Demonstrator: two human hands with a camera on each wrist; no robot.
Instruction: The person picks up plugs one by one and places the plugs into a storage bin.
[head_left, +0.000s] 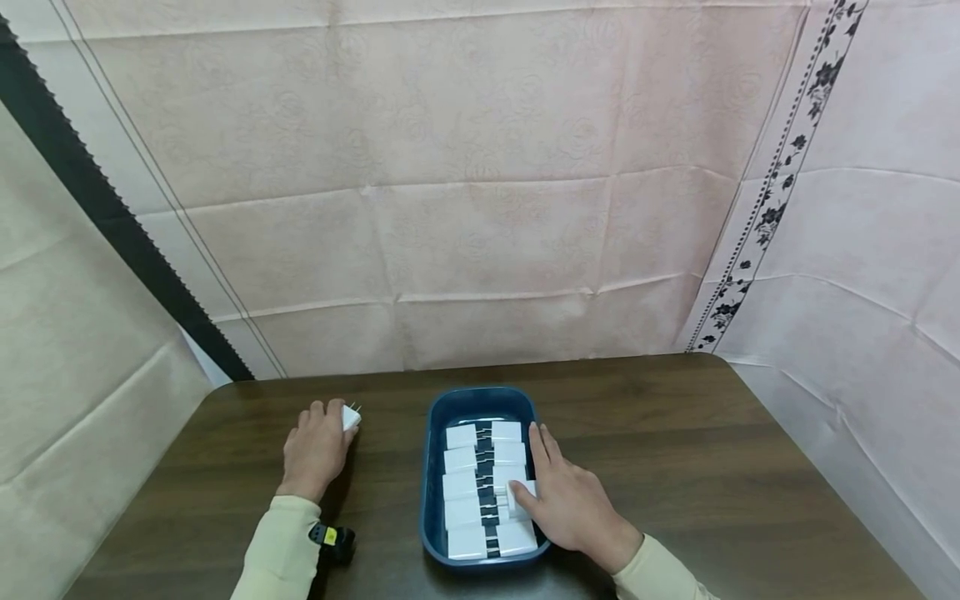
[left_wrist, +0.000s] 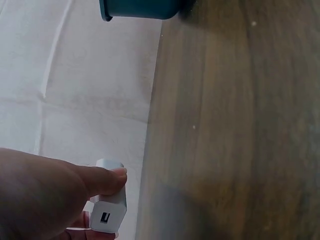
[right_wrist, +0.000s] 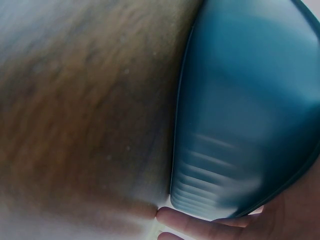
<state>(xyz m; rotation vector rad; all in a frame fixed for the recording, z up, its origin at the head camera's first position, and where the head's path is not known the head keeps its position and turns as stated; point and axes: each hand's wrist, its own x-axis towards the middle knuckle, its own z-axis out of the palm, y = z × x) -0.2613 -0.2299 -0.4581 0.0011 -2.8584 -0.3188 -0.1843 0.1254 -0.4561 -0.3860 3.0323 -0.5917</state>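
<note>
My left hand [head_left: 315,446], at the left of the table, pinches a white USB charger [head_left: 350,417] with its metal prongs pointing up and right. In the left wrist view, the USB port of this charger [left_wrist: 107,217] faces the camera, with the thumb lying across its side. My right hand [head_left: 573,504] is over the right rim of a blue tray [head_left: 425,500]. It holds another white charger [head_left: 519,502] under its thumb, above the chargers inside; its fingers hide part of it. Two columns of white chargers [head_left: 461,486] lie in the tray, prongs facing inward.
The tray stands on a dark wood-grain table [head_left: 675,433]. Pale patterned cloth [head_left: 480,242] hangs behind and at both sides of the table. A black device [head_left: 341,543] is strapped to the left wrist. The tray's smooth outer wall [right_wrist: 240,100] fills much of the right wrist view.
</note>
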